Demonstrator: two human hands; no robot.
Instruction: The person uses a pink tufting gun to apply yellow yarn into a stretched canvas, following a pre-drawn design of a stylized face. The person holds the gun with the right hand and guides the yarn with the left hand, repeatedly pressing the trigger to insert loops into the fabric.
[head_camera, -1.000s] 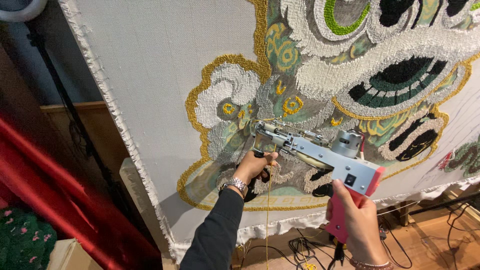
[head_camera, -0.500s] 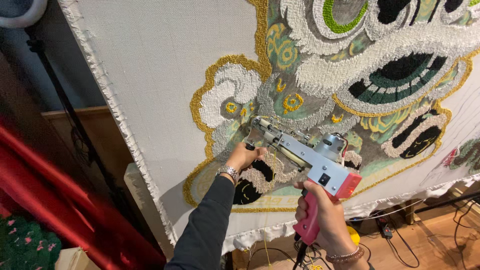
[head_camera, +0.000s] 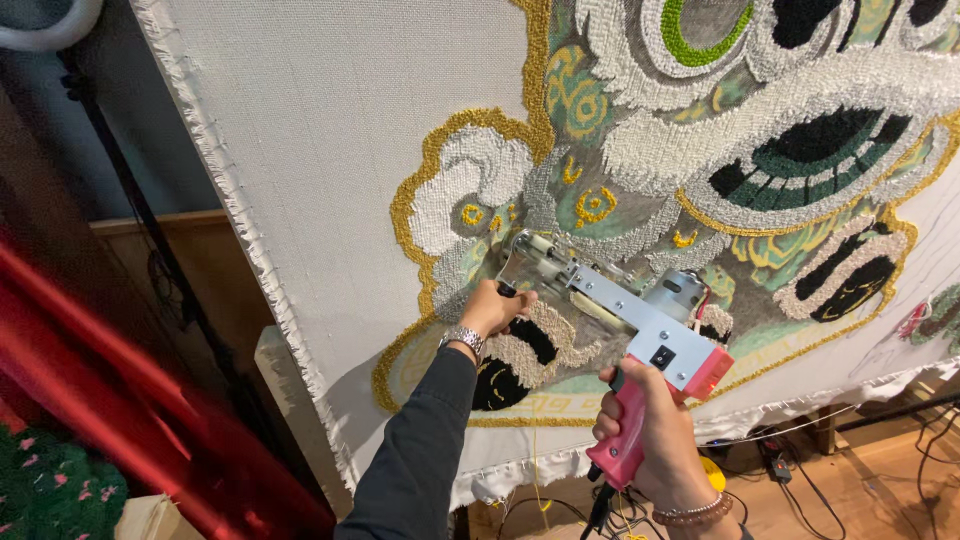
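The right hand (head_camera: 650, 440) is wrapped around the pink grip of the tufting gun (head_camera: 620, 305) at lower centre, the left hand (head_camera: 495, 308) closed on its front handle, needle against the stretched backing cloth (head_camera: 330, 150); much of the design looks tufted, the cloth's left part still bare

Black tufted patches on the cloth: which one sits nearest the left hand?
The black patch just right of the left hand, almost touching its knuckles. The black patch below the wrist lies farther off; the rest sit far right.
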